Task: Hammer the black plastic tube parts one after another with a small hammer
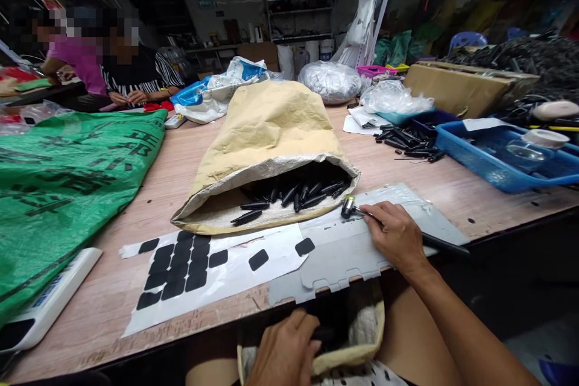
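Observation:
My right hand (398, 236) is closed around a small hammer (348, 207), its black handle sticking out to the right. The hammer head rests over a grey mat (353, 247) at the table's front edge. Below the edge, my left hand (289, 344) is curled at the mouth of a second yellow sack (379, 338) on my lap. A dark shape shows by its fingertips, too dim to name. On the table lies a large yellow woven sack (275, 126), its mouth toward me, with several black pen-like tubes (301, 196) inside.
Black rounded-square stickers (181, 265) lie on a white backing sheet left of the mat. A green sack (67, 175) covers a white scale (54, 295). On the right are loose black parts (407, 142) and a blue tray (497, 163). Two people sit at the far left.

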`<state>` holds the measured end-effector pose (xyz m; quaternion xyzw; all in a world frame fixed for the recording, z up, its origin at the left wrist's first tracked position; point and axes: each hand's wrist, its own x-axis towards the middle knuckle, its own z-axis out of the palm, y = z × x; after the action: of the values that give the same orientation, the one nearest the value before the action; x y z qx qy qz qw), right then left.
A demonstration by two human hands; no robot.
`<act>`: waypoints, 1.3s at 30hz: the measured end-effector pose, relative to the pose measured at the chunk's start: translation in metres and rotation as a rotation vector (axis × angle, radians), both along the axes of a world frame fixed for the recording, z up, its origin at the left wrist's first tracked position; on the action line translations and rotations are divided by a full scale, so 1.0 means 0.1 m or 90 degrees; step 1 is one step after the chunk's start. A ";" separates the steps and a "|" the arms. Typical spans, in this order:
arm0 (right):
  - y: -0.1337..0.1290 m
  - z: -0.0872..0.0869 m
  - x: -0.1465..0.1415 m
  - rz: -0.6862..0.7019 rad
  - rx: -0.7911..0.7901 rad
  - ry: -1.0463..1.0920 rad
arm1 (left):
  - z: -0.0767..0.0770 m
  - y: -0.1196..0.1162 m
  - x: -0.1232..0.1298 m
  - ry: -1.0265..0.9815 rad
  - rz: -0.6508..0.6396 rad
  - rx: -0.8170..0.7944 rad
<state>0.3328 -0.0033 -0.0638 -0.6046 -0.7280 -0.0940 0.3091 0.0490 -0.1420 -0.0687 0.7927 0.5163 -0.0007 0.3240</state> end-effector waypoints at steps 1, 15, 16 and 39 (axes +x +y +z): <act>0.00 0.00 0.00 0.000 0.000 -0.003 | -0.08 -0.03 -0.02 0.061 0.041 -0.013; 0.00 -0.01 0.00 0.003 0.003 -0.003 | 0.63 1.15 -0.70 -0.054 0.321 0.437; 0.00 -0.01 0.00 0.005 0.004 -0.001 | 0.58 1.31 -0.81 -0.008 0.332 0.462; -0.01 0.06 0.00 0.021 -0.032 0.029 | 0.25 1.35 -0.04 -0.249 0.150 0.319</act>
<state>0.3326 -0.0041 -0.0574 -0.6021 -0.7329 -0.0569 0.3114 0.0455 -0.0068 -0.0433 0.7676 0.5168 0.3157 0.2100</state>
